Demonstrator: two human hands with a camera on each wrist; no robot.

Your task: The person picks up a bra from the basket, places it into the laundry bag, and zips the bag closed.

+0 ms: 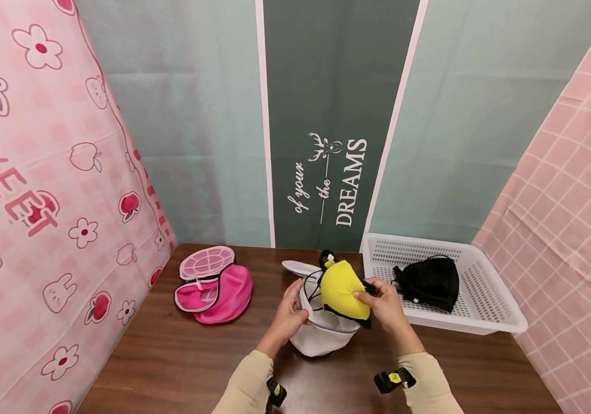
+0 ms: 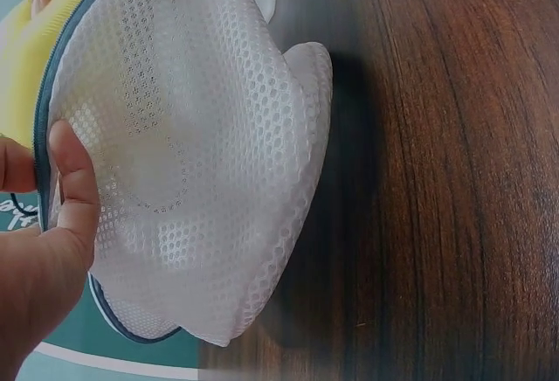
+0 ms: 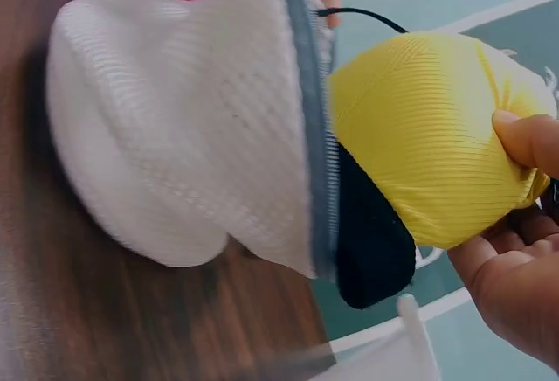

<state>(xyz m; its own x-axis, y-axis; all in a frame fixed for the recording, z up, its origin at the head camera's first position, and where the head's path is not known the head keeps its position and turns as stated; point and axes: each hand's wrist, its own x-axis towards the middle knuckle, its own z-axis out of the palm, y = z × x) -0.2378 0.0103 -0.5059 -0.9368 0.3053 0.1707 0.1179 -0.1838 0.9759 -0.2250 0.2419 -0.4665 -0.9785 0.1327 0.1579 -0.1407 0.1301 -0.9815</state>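
Note:
A white mesh laundry bag (image 1: 321,340) with a grey zip edge (image 2: 44,110) gapes at the table's middle. My left hand (image 1: 288,313) pinches its rim, thumb on the outer mesh. At the opening, my right hand (image 1: 386,305) grips a yellow ribbed, cup-shaped garment (image 1: 344,290) with black trim and thin black cords. The right wrist view shows the garment's black part (image 3: 376,232) against the zip edge, while the yellow cup stands outside the bag. How far it reaches inside is hidden there.
On the left of the brown table (image 1: 171,362) lies a pink mesh bag (image 1: 233,293) with its round lid flipped back. A white perforated basket (image 1: 497,305) on the right holds a black fabric item (image 1: 430,284) with a cord. Printed cloths hang behind and on both sides.

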